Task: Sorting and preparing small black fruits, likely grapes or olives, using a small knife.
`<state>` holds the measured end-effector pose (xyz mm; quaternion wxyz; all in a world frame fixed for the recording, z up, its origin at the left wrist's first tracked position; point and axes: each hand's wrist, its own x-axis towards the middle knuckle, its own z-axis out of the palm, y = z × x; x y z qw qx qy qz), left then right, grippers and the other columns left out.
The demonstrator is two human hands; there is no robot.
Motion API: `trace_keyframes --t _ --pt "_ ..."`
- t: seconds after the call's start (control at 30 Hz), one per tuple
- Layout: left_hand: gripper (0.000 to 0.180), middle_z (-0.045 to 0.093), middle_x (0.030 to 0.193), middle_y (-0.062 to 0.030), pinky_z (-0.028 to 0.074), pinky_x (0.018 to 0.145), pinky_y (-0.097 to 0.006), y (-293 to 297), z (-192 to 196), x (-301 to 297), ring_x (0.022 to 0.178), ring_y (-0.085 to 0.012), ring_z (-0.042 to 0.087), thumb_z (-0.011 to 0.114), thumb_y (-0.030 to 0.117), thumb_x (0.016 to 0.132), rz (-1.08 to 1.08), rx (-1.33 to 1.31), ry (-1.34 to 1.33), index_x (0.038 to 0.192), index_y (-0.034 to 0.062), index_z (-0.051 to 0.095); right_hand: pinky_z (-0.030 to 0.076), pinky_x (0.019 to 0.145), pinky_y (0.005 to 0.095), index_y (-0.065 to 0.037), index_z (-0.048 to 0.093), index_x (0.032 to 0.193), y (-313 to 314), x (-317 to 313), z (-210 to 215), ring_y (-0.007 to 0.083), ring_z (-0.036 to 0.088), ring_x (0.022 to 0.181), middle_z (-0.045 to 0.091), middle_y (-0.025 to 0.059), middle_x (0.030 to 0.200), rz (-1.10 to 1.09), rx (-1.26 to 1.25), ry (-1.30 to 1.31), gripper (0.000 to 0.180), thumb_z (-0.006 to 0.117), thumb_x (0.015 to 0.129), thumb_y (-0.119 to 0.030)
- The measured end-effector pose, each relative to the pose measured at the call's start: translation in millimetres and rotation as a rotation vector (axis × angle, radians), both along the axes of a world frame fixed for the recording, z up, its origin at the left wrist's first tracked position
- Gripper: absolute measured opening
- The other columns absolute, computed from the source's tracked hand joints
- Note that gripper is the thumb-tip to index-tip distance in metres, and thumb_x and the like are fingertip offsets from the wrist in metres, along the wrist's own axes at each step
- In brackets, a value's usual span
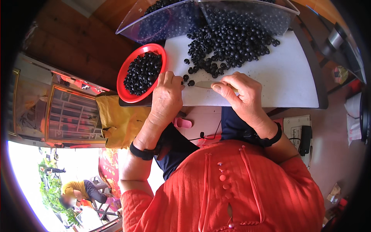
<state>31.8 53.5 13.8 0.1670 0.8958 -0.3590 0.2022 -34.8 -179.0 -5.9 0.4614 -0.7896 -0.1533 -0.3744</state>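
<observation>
A pile of small black round beads (pixel 228 42) lies on a white board (pixel 286 77) on my lap. My left hand (pixel 167 92) rests knuckles-up at the board's near edge, fingertips touching a few loose black beads (pixel 188 77). My right hand (pixel 239 92) pinches a thin pale stick-like tool (pixel 203 84) that points left toward those beads. A red round bowl (pixel 131 94) holding several black beads sits just left of my left hand.
A clear plastic cover (pixel 170 19) stands over more beads at the board's far side. A yellow cloth (pixel 119 120) lies under the bowl. A pink object (pixel 182 123) sits below the board. Another person (pixel 79 193) bends over outdoors at lower left.
</observation>
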Motion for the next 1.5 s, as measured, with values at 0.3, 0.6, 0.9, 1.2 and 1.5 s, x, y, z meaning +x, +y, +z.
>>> trace_keyframes --t 0.3,0.6,0.9,1.2,1.5 --pt "0.023 0.063 0.097 -0.0013 0.047 0.072 -0.024 -3.4 2.0 -25.8 0.076 -0.008 0.055 0.064 -0.001 0.096 -0.053 -0.774 0.779 0.119 -0.0006 0.07 0.046 0.053 0.0365 -0.004 0.072 0.082 1.2 -0.1 1.2 0.0236 0.062 0.058 0.065 0.0074 0.069 -0.001 0.045 0.056 0.018 0.082 0.087 -0.019" --pt "0.022 0.068 0.102 -0.0096 0.05 0.068 -0.027 -17.0 -6.9 -40.3 0.079 -0.0137 0.061 0.059 0.001 0.104 -0.239 -1.282 1.161 0.123 -0.0034 0.067 0.043 0.051 0.0353 -0.003 0.071 0.079 1.5 -0.9 5.4 0.0214 0.058 0.054 0.062 0.0082 0.066 0.029 0.057 0.204 0.023 0.081 0.088 -0.022" --pt "0.028 0.063 0.101 -0.0069 0.051 0.068 -0.028 -24.0 -11.1 -43.5 0.081 -0.0145 0.061 0.056 -0.005 0.103 -0.288 -1.303 1.118 0.128 -0.003 0.069 0.044 0.051 0.0372 -0.005 0.07 0.08 1.8 0.6 3.0 0.0228 0.06 0.054 0.062 0.0077 0.066 -0.03 -0.012 0.194 0.023 0.081 0.089 -0.024" --pt "0.03 0.058 0.101 -0.0057 0.052 0.069 -0.028 -25.8 -13.3 -42.3 0.081 -0.0151 0.061 0.056 -0.006 0.102 -0.315 -1.286 1.055 0.129 -0.0022 0.07 0.044 0.051 0.0385 -0.006 0.07 0.08 1.4 1.9 1.7 0.025 0.06 0.054 0.062 0.008 0.066 -0.033 -0.04 0.177 0.025 0.08 0.089 -0.027" --pt "0.029 0.057 0.1 -0.0051 0.051 0.069 -0.028 -28.9 -12.3 -45.6 0.08 -0.0151 0.06 0.055 -0.006 0.102 -0.283 -1.303 1.039 0.127 -0.0022 0.07 0.045 0.051 0.0391 -0.006 0.068 0.078 1.9 1.5 2.1 0.0258 0.061 0.055 0.062 0.0075 0.066 -0.046 -0.071 0.158 0.027 0.08 0.089 -0.028"
